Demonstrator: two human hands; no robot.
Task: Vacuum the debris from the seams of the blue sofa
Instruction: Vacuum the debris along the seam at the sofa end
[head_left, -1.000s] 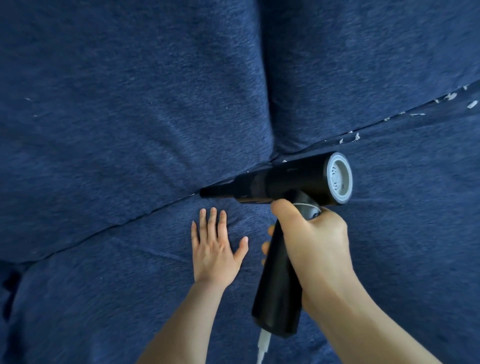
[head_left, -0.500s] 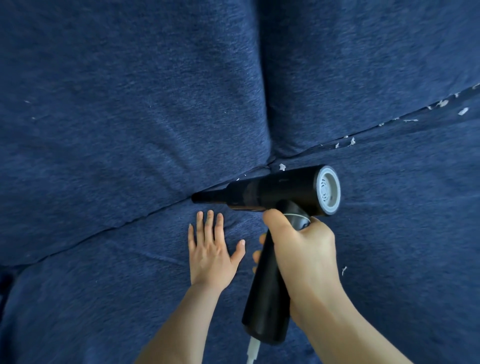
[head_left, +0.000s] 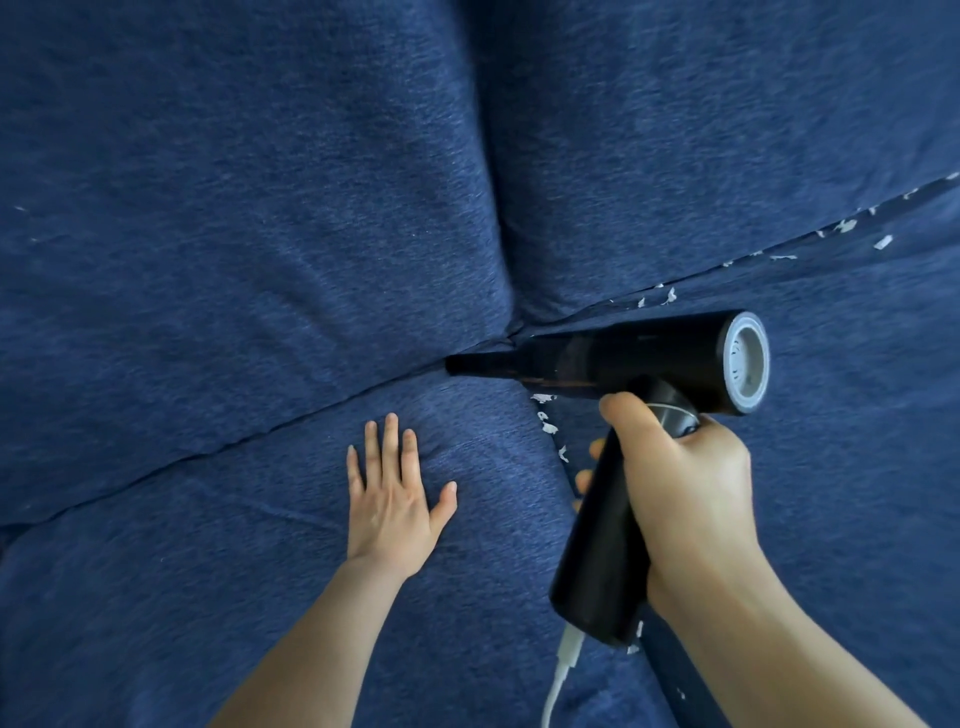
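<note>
The blue sofa (head_left: 234, 218) fills the view. My right hand (head_left: 680, 483) grips the handle of a black handheld vacuum (head_left: 623, 358). Its narrow nozzle tip (head_left: 457, 365) points left into the seam where the back cushions meet the seat, just left of the junction of the cushions. My left hand (head_left: 389, 504) presses flat on the left seat cushion, fingers straight, a little below the nozzle. White debris flakes (head_left: 548, 423) lie in the gap between the two seat cushions, under the vacuum body. More white debris flakes (head_left: 670, 296) dot the seam running up to the right.
A white cable (head_left: 561, 675) hangs from the bottom of the vacuum handle. A few white specks (head_left: 21, 209) sit on the left back cushion. A dark gap (head_left: 5, 535) shows at the far left edge of the seat.
The view has shifted, so the junction of the cushions sits further right. The gap between the seat cushions with white flakes in it has come into sight. The nozzle stays in the seam.
</note>
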